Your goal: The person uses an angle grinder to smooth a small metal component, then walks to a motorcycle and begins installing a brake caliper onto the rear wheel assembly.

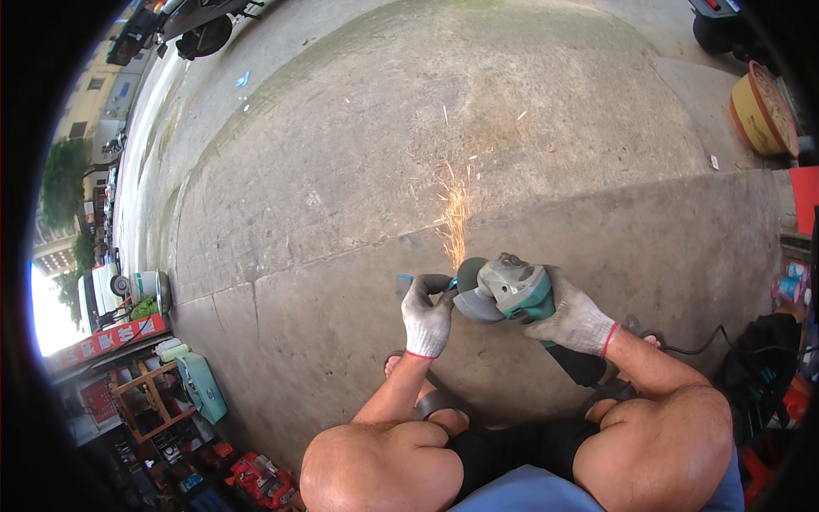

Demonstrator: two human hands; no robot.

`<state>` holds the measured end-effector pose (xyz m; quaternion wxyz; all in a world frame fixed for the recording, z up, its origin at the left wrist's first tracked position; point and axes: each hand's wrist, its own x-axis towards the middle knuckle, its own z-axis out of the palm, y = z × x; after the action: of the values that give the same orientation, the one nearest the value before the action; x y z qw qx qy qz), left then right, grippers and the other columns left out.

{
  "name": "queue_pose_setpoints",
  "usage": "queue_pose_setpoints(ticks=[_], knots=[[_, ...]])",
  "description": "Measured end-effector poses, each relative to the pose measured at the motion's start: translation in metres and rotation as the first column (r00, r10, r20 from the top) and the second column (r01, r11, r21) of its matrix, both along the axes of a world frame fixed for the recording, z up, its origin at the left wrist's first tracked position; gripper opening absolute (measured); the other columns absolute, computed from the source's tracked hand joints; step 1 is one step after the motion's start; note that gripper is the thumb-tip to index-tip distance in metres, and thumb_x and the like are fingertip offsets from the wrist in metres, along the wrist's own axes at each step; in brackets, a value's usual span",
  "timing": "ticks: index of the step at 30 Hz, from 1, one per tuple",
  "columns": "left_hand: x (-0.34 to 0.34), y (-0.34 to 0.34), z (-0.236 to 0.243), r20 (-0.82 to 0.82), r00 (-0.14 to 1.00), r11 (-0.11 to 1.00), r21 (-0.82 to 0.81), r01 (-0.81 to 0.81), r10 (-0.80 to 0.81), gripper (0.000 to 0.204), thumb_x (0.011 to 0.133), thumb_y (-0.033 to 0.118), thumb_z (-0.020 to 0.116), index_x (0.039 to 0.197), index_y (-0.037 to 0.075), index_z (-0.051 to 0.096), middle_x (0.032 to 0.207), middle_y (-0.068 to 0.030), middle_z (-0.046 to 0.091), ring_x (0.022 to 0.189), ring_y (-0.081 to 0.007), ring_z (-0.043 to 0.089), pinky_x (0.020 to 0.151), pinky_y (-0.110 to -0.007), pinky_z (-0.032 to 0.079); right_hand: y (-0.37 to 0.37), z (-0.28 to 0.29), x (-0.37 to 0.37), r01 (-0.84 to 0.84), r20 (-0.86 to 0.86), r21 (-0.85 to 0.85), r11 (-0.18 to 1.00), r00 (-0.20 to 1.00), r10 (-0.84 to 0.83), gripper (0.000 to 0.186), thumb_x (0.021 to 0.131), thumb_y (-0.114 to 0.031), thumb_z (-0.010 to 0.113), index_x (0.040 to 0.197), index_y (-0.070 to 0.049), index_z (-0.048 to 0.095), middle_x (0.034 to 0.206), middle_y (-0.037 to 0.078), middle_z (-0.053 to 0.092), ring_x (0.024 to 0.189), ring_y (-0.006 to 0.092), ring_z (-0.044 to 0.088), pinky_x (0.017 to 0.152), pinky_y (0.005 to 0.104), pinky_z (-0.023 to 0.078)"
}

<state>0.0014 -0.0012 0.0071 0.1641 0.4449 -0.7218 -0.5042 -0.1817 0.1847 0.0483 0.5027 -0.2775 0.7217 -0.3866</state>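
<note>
I am squatting on a concrete floor (358, 154). My right hand (573, 319), in a grey work glove, grips a green and grey angle grinder (510, 288). The grinder's disc touches a small blue-tipped piece (403, 280) held by my gloved left hand (426, 316). Orange sparks (454, 224) fly away from the disc over the floor. The piece is mostly hidden inside my left glove. The grinder's black cable (695, 348) runs off to the right.
A yellow pot (759, 111) stands at the far right. A teal box (202, 386), a wooden frame (147, 394) and red tools (256, 478) lie at the lower left. A dark bag (759, 358) sits right of my knee. Vehicle wheels (205, 36) show at the top.
</note>
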Motion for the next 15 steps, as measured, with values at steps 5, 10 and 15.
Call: queue_pose_setpoints(ticks=[5,10,15], knots=[[0.0006,-0.001,-0.0006,0.009,1.0,1.0,-0.013,0.001,-0.001,0.019,0.076,-0.003,0.075,0.094,-0.002,0.066,0.088,-0.0103,0.07,0.084,-0.0164,0.065,0.082,-0.03,0.05,-0.0009,0.0011,0.0,-0.01,-0.023,0.002,1.0,1.0,0.01,0.083,0.071,-0.026,0.08,0.137,-0.001,0.038,0.123,0.025,0.06,0.115,0.0398,0.06,0.096,0.0413,0.05],[0.0011,-0.0007,-0.0001,0.015,1.0,1.0,-0.011,-0.009,0.009,0.019,0.076,-0.003,0.075,0.093,-0.002,0.066,0.088,-0.0106,0.071,0.084,-0.0168,0.065,0.082,-0.03,0.051,-0.0009,0.0013,0.0001,-0.025,-0.03,-0.004,1.0,0.999,0.025,0.083,0.071,-0.027,0.081,0.137,-0.001,0.038,0.122,0.024,0.061,0.114,0.0401,0.06,0.095,0.0415,0.05],[-0.0003,-0.001,-0.001,0.024,1.0,1.0,-0.012,0.005,-0.005,0.019,0.076,-0.003,0.074,0.094,-0.002,0.066,0.088,-0.0111,0.071,0.084,-0.0174,0.065,0.082,-0.031,0.051,-0.0004,-0.0023,0.0,-0.015,0.0,-0.003,1.0,1.0,0.015,0.084,0.07,-0.027,0.081,0.137,-0.001,0.038,0.121,0.024,0.061,0.114,0.0404,0.06,0.095,0.0417,0.05]])
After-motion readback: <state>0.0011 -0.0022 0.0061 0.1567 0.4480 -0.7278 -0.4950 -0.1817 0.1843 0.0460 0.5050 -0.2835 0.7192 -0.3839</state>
